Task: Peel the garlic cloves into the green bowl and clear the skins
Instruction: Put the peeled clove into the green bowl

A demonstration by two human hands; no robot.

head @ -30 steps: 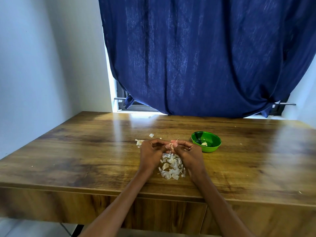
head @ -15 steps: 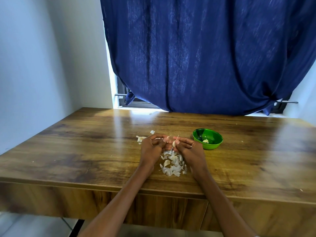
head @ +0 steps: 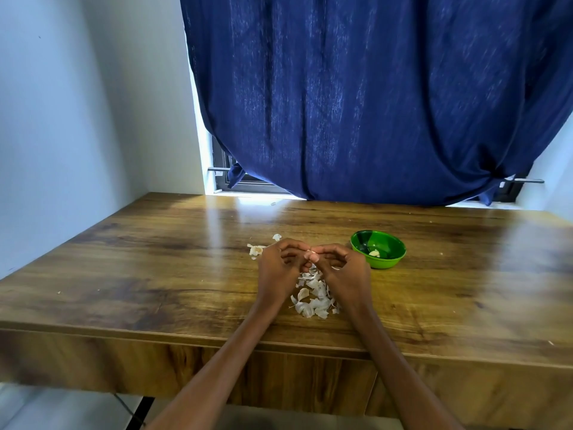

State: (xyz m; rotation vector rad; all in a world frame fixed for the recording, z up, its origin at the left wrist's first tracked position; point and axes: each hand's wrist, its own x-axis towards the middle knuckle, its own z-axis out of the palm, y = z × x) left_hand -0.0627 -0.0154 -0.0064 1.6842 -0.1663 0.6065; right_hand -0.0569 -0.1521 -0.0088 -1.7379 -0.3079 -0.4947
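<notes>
My left hand (head: 280, 268) and my right hand (head: 344, 268) meet fingertip to fingertip above the wooden table (head: 155, 274). Between the fingertips both hands pinch a small garlic clove (head: 311, 252), mostly hidden by the fingers. Under the hands and toward me lies a pile of white garlic skins (head: 313, 297). The green bowl (head: 389, 262) stands just right of my right hand, with one peeled clove (head: 374, 253) inside. A garlic piece with skin (head: 255, 250) lies left of my left hand, and a small skin flake (head: 276, 237) behind it.
A dark blue curtain (head: 372, 103) hangs behind the table over a window. A white wall (head: 77, 119) stands along the left side. The table's front edge (head: 186, 336) runs below my forearms. Tiny skin specks dot the table top.
The camera view has tilted slightly. My hands stay together over the skin pile; the thin skin strip that stuck up between the fingertips no longer shows.
</notes>
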